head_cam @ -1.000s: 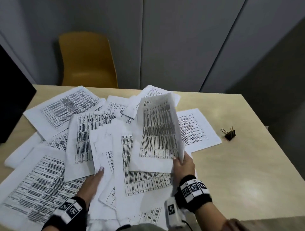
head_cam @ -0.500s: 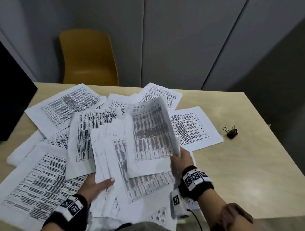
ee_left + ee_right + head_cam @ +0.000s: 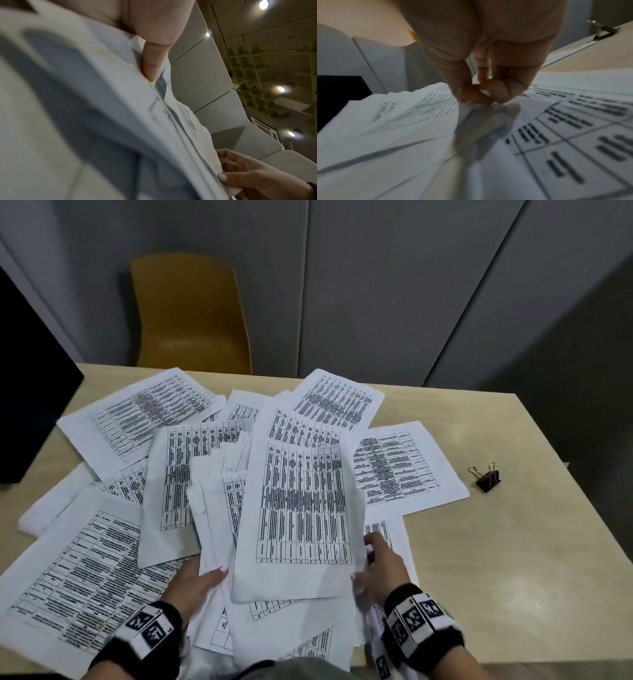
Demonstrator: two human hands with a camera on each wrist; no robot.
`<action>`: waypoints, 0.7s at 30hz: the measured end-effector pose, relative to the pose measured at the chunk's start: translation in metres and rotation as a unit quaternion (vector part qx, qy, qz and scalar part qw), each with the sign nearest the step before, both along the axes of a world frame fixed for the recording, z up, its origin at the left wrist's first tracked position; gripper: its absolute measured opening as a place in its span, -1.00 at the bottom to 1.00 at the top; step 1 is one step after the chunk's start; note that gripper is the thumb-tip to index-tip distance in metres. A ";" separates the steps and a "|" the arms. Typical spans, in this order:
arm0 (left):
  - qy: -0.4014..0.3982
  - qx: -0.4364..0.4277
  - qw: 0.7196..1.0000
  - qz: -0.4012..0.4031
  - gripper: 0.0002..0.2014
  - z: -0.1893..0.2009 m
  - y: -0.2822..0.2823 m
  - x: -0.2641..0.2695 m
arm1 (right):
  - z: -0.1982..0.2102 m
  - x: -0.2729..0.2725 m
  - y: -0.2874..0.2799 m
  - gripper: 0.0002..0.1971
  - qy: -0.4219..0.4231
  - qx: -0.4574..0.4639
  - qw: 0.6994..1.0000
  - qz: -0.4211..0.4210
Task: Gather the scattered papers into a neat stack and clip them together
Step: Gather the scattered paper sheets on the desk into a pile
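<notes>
Lowered since the earlier frames, the white printed sheet of paper with a dense black table [image 3: 301,522] now lies nearly flat on top of the gathered bundle, where a second ago it stood raised and curled above the pile. The right hand [image 3: 380,570] has come down with it and pinches the sheet's right edge near the lower corner; the right wrist view shows thumb and fingertips [image 3: 476,94] closed on a crumpled paper corner. The left hand [image 3: 197,583] has slid under the near left side of the bundle, thumb on top and fingers beneath, so it holds several sheets at once; the left wrist view confirms a thumb pressed on layered paper edges.

Judgement: one more sheet has joined the bundle between the hands, but the edges are not squared and the bundle is fanned.

Farther out, the loose white printed papers [image 3: 137,419] remain spread and overlapping across the pale wooden counter [image 3: 513,542], to the left, behind and to the right of the bundle. Most of the gathering is therefore still outstanding.

The small black binder clip with metal wire handles [image 3: 486,477] sits on bare counter, well apart to the right of the papers, untouched. Clipping is not yet begun.

Beyond the counter's far edge stands a mustard-yellow moulded chair [image 3: 191,316] against grey wall panels.
</notes>
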State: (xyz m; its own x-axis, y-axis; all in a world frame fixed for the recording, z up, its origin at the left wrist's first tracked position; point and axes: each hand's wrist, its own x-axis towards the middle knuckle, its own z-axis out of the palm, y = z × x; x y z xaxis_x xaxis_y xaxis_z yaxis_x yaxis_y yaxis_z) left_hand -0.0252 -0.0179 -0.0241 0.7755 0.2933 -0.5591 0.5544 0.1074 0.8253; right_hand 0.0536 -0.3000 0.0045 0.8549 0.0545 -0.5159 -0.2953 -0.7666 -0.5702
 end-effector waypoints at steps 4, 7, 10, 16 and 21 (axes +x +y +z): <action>0.032 0.013 0.999 0.019 -0.31 -0.013 0.004 -0.001 | 0.000 -0.007 0.007 -0.37 0.001 -0.035 0.997 0.066; 0.011 0.040 0.999 -0.016 -0.62 -0.008 0.000 0.001 | 0.006 0.003 0.003 -0.50 0.008 0.005 0.999 0.053; 0.001 0.064 0.998 -0.025 -0.76 -0.007 -0.002 -0.001 | 0.003 0.030 -0.012 -0.51 -0.084 -0.018 0.994 -0.064; 0.019 -0.015 0.999 0.024 -0.75 -0.006 0.005 -0.003 | -0.007 0.070 -0.039 -0.43 -0.019 -0.215 0.974 0.070; 0.018 -0.073 0.993 0.087 -0.44 -0.010 0.010 -0.004 | -0.004 0.058 -0.052 -0.53 -0.031 -0.183 0.969 0.162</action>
State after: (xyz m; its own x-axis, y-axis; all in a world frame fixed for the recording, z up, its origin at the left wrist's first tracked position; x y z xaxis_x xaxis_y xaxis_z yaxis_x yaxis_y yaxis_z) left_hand -0.0295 -0.0081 -0.0342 0.6989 0.3342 -0.6324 0.5464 0.3210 0.7736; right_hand 0.1117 -0.3523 0.0008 0.8534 0.1474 -0.5000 0.0202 -0.9678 -0.2509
